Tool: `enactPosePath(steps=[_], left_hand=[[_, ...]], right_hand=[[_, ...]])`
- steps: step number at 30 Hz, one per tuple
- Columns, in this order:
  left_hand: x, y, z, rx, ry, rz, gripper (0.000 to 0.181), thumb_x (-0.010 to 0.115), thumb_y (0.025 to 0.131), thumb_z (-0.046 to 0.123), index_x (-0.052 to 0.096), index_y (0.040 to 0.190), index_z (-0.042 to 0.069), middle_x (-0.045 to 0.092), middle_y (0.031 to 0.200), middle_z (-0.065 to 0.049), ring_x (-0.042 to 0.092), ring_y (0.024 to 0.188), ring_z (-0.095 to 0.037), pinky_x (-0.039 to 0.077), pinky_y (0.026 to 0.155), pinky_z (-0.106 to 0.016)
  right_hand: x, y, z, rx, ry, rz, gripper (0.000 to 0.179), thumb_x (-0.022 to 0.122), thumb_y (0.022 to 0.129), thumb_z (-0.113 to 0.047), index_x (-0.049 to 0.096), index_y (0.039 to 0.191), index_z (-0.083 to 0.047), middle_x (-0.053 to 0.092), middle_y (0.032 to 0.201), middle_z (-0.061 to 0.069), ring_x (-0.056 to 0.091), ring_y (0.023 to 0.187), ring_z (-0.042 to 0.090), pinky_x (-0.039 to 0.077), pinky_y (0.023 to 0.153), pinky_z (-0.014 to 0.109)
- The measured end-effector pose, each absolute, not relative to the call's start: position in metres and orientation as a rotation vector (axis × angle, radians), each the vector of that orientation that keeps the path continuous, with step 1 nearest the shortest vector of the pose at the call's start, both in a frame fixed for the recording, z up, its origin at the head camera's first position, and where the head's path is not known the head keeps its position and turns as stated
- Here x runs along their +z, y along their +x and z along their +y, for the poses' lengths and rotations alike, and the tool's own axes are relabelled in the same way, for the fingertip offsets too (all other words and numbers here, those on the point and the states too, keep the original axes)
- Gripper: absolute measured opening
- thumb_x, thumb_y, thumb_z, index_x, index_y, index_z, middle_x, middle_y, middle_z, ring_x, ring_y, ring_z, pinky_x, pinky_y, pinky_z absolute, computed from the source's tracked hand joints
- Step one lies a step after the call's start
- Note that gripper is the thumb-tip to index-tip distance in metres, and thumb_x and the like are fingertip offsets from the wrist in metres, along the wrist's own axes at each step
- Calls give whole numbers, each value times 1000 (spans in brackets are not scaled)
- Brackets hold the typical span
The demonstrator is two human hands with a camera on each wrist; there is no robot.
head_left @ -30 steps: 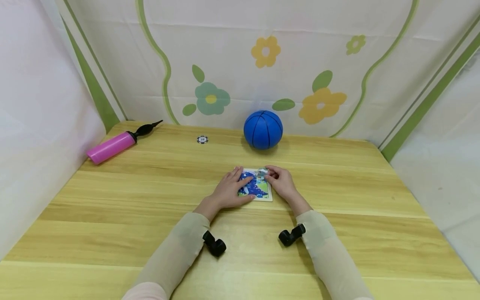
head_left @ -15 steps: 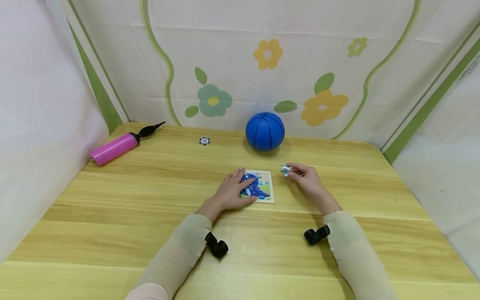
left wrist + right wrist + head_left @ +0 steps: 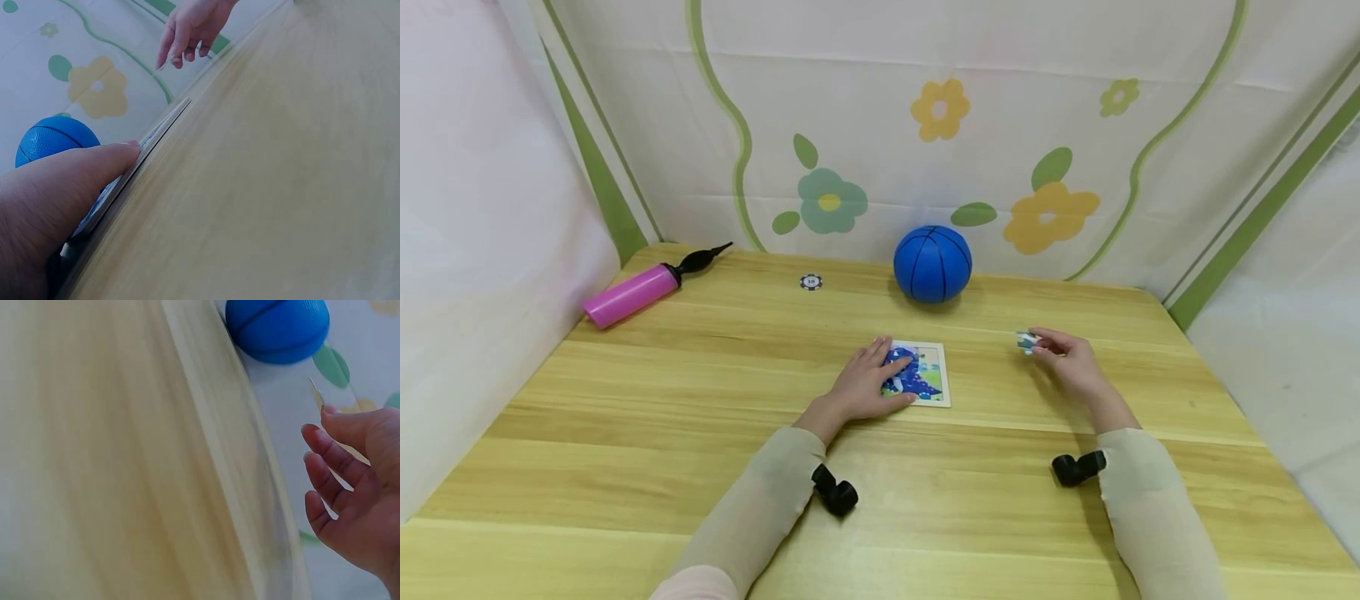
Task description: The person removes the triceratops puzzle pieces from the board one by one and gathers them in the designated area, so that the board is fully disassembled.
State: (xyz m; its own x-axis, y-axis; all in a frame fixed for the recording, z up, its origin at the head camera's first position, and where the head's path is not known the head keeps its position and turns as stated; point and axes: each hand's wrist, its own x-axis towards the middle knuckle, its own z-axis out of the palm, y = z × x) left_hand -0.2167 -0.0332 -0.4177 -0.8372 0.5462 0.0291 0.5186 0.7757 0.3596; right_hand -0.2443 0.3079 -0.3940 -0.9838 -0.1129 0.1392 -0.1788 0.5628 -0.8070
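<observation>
A small square jigsaw puzzle (image 3: 931,377) with a pale frame and a blue dinosaur picture lies on the table. My left hand (image 3: 867,383) rests flat over its left part, fingers spread, hiding that side. In the left wrist view the thumb (image 3: 115,159) lies along the puzzle's near edge. At its upper right, the puzzle shows a bare pale patch. Off to the right, my right hand (image 3: 1072,365) pinches a puzzle piece (image 3: 1027,342) between thumb and fingers, above the table. The right wrist view shows this puzzle piece (image 3: 317,392) edge-on at the thumb tip, the other fingers loosely bent.
Behind the puzzle, a blue ball (image 3: 932,264) sits near the table's back edge. A round chip marked 10 (image 3: 811,282) lies back left, and a pink hand pump (image 3: 634,296) at the far left. A flowered curtain (image 3: 880,125) borders the wooden table (image 3: 925,517).
My right hand has lifted a puzzle piece from the puzzle's upper right corner and carried it to the right. The left hand has stayed on the puzzle.
</observation>
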Motion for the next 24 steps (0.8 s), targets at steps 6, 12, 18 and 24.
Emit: enactPosePath(steps=[6, 12, 18, 24], left_hand=[[-419, -218, -33, 543, 865, 2890, 68, 40, 79, 60, 29, 136, 23, 7, 142, -12, 0, 129, -23, 4, 101, -40], [-418, -217, -32, 551, 872, 2882, 68, 40, 79, 60, 30, 136, 23, 7, 142, -13, 1, 129, -23, 5, 101, -41], [-417, -218, -33, 559, 880, 2886, 68, 40, 80, 60, 29, 136, 23, 7, 142, -13, 0, 129, -23, 5, 101, -41], [-417, -217, -33, 569, 883, 2882, 68, 41, 80, 59, 29, 136, 22, 7, 142, -13, 0, 129, -23, 5, 101, -41]], right_hand=[[-395, -244, 334, 1347, 199, -2768, 38, 54, 86, -18, 50, 118, 2, 53, 96, 17, 47, 76, 8, 40, 62, 15], [-394, -242, 352, 1269, 155, -2810, 41, 54, 86, -19, 48, 119, 5, 51, 99, 18, 46, 77, 8, 39, 61, 16], [-399, -247, 364, 1238, 107, -2825, 43, 54, 86, -22, 48, 118, 5, 52, 97, 14, 45, 75, 7, 39, 58, 17], [-409, -249, 374, 1265, 38, -2854, 45, 55, 85, -25, 48, 120, 3, 50, 96, 11, 43, 74, 9, 39, 58, 18]])
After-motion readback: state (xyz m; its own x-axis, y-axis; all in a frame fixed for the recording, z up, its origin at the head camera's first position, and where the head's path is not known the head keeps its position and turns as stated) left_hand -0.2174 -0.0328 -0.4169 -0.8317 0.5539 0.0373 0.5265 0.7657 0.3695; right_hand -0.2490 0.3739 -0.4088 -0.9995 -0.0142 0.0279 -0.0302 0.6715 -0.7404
